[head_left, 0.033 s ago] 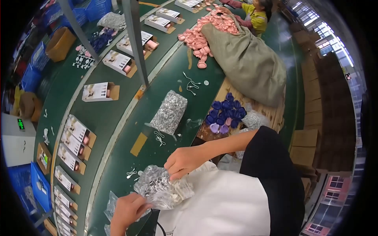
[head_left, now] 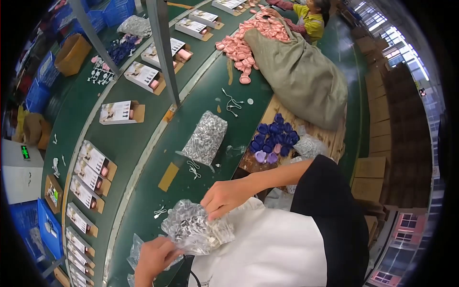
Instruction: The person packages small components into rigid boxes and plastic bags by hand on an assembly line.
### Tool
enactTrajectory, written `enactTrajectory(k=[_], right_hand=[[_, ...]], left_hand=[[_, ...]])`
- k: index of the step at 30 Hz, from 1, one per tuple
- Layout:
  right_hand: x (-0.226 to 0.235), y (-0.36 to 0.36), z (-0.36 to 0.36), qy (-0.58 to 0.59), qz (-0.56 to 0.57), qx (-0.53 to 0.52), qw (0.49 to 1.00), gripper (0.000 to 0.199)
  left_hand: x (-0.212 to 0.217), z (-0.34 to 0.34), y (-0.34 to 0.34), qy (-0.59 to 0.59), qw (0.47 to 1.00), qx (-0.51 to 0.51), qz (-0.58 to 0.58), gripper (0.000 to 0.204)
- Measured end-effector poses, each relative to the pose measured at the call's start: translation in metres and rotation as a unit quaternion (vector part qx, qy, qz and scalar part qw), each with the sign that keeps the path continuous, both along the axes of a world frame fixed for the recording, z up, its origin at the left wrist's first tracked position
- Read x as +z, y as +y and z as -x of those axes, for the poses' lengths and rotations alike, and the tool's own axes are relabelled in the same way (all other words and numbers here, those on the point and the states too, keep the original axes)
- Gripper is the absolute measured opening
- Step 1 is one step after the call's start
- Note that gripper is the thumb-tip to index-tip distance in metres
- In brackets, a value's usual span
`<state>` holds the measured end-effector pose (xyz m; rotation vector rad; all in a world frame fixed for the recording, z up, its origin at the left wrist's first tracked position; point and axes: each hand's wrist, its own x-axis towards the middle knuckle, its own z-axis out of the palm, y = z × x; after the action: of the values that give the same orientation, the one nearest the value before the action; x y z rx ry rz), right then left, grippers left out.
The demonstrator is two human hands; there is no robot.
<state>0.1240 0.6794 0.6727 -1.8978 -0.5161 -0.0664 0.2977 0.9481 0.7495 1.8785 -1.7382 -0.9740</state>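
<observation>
An open clear plastic bag [head_left: 191, 239] of small white and metallic pieces, perhaps cable ends, lies at the table edge against my white apron. My right hand [head_left: 224, 197] has its fingers bent and pressed together on the bag's upper right side. At the lower left, my left hand [head_left: 155, 256] pinches the bag's edge between thumb and curled fingers. Crumpled clear plastic [head_left: 136, 251] sits beside that hand. Farther up the table rests a full bag of similar pieces [head_left: 206, 137], with a white cable [head_left: 193, 169] by its lower end.
Opened printed boxes [head_left: 118, 112] line the conveyor on the left, behind a metal post [head_left: 165, 57]. Dark blue rings [head_left: 275, 134] lie on a wooden board at right. Beyond are a large green sack [head_left: 301, 76], pink pieces [head_left: 241, 50] and another person [head_left: 311, 21].
</observation>
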Motion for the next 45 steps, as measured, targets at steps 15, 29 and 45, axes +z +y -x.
enactTrajectory(k=[15,29,45], right_hand=[[-0.14,-0.002,-0.043,0.16,-0.1,0.018,0.982,0.022],[-0.215,0.067,-0.106,-0.024,0.255,0.009,0.967,0.033],[-0.156,-0.014,-0.076,-0.051,0.374,-0.224,0.899,0.021]], left_hand=[[-0.067,-0.016,0.043,-0.09,0.968,0.232,0.018,0.03],[-0.192,0.047,0.014,-0.189,0.938,0.288,0.047,0.029],[-0.213,-0.022,-0.032,-0.126,0.949,0.283,-0.053,0.025]])
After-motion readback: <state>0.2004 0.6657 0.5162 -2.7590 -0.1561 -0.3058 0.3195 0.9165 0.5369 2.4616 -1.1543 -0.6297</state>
